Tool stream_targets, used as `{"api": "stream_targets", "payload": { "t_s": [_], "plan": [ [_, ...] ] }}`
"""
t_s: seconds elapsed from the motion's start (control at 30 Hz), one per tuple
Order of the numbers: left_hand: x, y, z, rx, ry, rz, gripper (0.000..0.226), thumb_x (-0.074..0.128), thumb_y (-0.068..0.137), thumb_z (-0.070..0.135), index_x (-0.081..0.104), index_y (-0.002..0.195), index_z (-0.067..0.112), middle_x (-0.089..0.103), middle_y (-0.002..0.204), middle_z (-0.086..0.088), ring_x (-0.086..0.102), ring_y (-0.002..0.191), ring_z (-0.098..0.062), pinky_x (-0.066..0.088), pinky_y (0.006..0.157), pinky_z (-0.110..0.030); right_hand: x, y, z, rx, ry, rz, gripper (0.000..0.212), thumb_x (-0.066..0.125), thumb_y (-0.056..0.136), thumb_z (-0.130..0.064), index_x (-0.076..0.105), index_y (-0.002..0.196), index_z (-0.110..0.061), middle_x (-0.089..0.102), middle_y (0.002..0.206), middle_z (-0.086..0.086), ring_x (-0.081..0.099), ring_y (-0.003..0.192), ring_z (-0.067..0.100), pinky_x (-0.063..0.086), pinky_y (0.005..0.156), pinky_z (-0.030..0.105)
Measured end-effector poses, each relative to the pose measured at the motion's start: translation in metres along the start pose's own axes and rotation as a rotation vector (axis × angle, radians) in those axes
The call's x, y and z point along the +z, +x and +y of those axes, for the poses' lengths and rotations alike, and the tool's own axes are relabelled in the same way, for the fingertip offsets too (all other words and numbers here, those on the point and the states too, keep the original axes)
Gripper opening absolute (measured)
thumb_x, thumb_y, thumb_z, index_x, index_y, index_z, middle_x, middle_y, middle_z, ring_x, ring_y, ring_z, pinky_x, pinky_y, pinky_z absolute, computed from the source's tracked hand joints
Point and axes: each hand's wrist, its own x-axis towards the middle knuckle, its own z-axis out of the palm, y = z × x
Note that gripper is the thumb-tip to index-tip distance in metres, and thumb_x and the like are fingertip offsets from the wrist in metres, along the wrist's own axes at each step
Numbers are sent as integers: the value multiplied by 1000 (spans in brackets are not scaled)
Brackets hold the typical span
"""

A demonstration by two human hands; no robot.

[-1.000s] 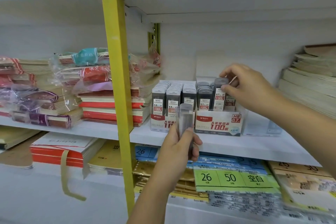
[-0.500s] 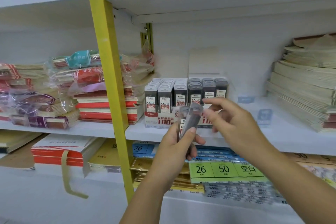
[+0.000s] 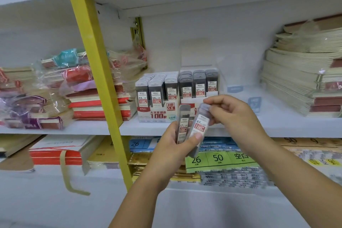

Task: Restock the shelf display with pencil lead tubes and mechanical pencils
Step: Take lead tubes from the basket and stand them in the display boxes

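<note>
Two display boxes of pencil lead tubes stand side by side on the middle shelf: the 0.5 box (image 3: 157,113) on the left and the 0.7 box (image 3: 199,87) on the right, both holding rows of upright grey tubes. In front of them my left hand (image 3: 172,146) holds two lead tubes, one upright (image 3: 183,126) and one tilted right (image 3: 199,127). My right hand (image 3: 231,114) pinches the top end of the tilted tube. No mechanical pencils are visible.
A yellow upright post (image 3: 96,72) crosses the shelf left of the boxes. Wrapped notebook stacks (image 3: 74,87) lie at left, a tall pale stack (image 3: 303,79) at right. Bare white shelf (image 3: 240,122) lies right of the boxes. Labelled packs (image 3: 220,159) fill the shelf below.
My right hand left the 0.7 box after setting a tube in it, came down to my left hand, and now pinches the top of the tilted tube there.
</note>
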Motion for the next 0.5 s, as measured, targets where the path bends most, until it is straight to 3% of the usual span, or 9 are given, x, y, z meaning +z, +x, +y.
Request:
{"api": "stream_targets", "payload": {
  "t_s": [0.07, 0.2, 0.37, 0.5],
  "plan": [
    [-2, 0, 1, -30, -37, 55, 25, 72, 89, 38, 64, 113, 43, 75, 106, 16, 70, 92, -6, 54, 75, -24, -7, 0, 0, 9, 54, 8, 18, 62, 92, -6, 71, 96, -21, 75, 86, 3, 68, 69, 15, 55, 65, 21],
    [-4, 0, 0, -53, -38, 97, 23, 73, 89, 37, 66, 110, 41, 76, 102, 15, 68, 80, -2, 50, 64, -17, -11, -3, 4, 46, 82, -6, 19, 63, 92, -9, 72, 100, -23, 76, 91, 3, 71, 74, 17, 55, 67, 22],
    [-4, 2, -2, -45, -41, 90, 21, 73, 89, 37, 67, 108, 40, 77, 100, 12, 69, 82, -2, 50, 63, -15, -12, -6, 4, 91, 90, -92, 19, 71, 85, -17, 70, 103, -24, 76, 92, 6, 71, 77, 22, 56, 62, 26],
    [-3, 5, -6, -57, -33, 90, 19, 62, 95, 46, 63, 114, 41, 76, 94, 13, 63, 72, -1, 51, 69, -22, -12, -5, -1, 12, -5, 1, 24, 69, 86, -11, 63, 104, -26, 75, 88, 3, 71, 73, 19, 55, 59, 21]
  ]
}}
